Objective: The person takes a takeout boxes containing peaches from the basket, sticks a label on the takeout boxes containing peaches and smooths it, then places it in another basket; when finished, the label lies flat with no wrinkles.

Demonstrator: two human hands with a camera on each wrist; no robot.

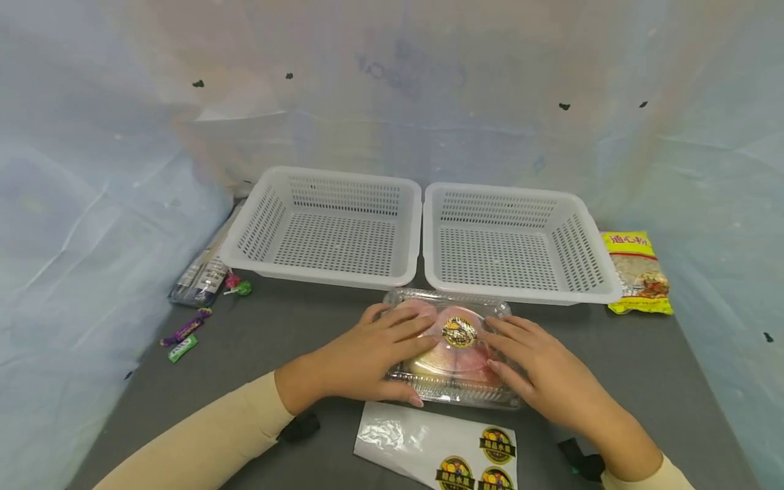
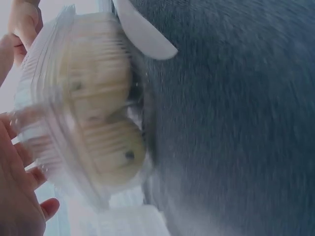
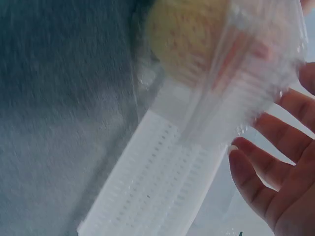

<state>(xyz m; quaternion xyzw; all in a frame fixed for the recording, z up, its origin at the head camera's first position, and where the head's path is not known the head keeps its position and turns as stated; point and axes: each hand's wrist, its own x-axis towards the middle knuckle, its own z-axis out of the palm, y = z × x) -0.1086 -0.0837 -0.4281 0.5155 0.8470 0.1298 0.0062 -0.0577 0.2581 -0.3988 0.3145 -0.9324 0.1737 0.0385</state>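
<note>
A clear plastic fruit box (image 1: 429,391) stands in front of the two baskets in the head view. Round pink and yellowish fruit (image 2: 110,152) shows through its wall. On its lid sits a round black-and-gold sticker (image 1: 459,332). My left hand (image 1: 367,354) lies over the box's left side with fingers spread across the lid. From the right, my right hand (image 1: 545,371) touches the lid with extended fingers, close to the sticker. In the right wrist view, the fingers (image 3: 275,132) lie along the box's ribbed edge.
A sheet of round stickers (image 1: 422,442) lies before the box. Two white baskets (image 1: 343,275) (image 1: 520,292) stand behind it. At right is a yellow food bag (image 1: 640,272); at left are a grey packet (image 1: 205,272), lollipops (image 1: 239,286) and two wrapped sweets (image 1: 186,330).
</note>
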